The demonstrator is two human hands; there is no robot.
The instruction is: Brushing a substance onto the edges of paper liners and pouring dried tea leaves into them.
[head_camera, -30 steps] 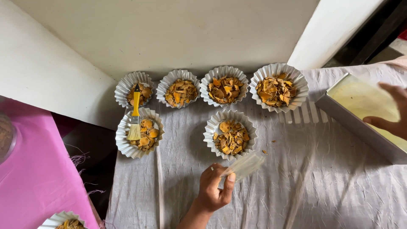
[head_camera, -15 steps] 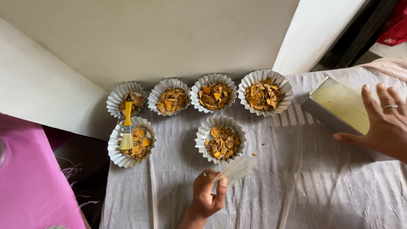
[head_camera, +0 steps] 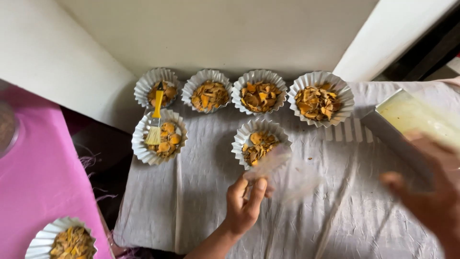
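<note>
Left hand (head_camera: pixel 244 206) pinches a blurred paper liner (head_camera: pixel 268 163); right hand (head_camera: pixel 431 196) spread open, blurred.

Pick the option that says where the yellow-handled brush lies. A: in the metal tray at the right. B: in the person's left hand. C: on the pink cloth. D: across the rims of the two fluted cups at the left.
D: the yellow-handled brush lies with its handle over the back-left fluted cup and its bristles in the front-left cup, far from the left hand.
</note>
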